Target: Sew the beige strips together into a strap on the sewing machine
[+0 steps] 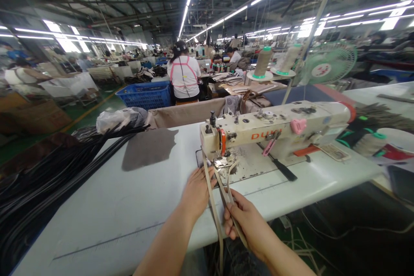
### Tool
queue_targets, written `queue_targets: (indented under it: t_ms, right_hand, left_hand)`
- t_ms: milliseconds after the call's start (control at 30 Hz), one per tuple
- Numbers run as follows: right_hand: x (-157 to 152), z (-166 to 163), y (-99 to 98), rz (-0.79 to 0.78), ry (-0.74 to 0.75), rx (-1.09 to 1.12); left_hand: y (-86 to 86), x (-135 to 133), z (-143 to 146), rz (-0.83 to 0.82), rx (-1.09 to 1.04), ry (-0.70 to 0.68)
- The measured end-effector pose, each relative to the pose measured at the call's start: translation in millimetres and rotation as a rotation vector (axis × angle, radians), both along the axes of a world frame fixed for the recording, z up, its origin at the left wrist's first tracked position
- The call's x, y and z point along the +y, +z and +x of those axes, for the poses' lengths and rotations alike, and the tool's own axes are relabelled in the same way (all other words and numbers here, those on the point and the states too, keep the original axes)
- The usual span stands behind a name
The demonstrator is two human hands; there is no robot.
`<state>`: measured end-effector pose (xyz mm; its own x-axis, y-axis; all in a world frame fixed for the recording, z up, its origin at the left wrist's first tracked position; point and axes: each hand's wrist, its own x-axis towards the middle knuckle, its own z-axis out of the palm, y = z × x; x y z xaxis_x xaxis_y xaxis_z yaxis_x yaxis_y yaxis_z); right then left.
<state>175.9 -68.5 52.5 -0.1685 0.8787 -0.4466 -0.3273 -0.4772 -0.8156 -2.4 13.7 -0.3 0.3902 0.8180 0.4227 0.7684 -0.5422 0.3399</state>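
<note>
Beige strip (240, 233) is pinched in right fingers (228, 227) beside "DU…"-lettered sewing machine (241, 127).
Left fingers (201, 174) are extended; grip cannot be told.

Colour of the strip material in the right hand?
Beige strip material, best seen in the head view.

Left hand (198, 189) extends — right hand (243, 214) pinches.

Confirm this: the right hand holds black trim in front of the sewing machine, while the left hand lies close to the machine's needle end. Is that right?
Not quite: the trim in the right hand is pale beige, not black, as the head view shows. The rest about the sewing machine and left hand stands.
</note>
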Motion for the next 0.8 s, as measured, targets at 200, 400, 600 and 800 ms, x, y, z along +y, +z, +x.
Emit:
queue_targets:
  t_ms: [200, 400, 600, 800]
  right_hand:
    - [5.0, -4.4, -2.5, 0.000, -0.005, 0.001]
    - [13.1, -6.5, -4.8, 0.021, -0.058, 0.011]
    - [5.3, 0.1, -1.5, 0.026, -0.036, 0.021]
    - [-12.3, 10.1, -4.8, 0.025, 0.012, -0.031]
  left_hand:
    - [1.6, 0.5, 0.9, 0.003, -0.023, -0.008]
    - [0.4, 1.3, 0.0, 0.022, -0.028, -0.003]
    - [-0.3, 1.8, -0.8, 0.020, -0.030, -0.005]
    - [3.0, 0.0, 0.8, 0.002, -0.056, 0.002]
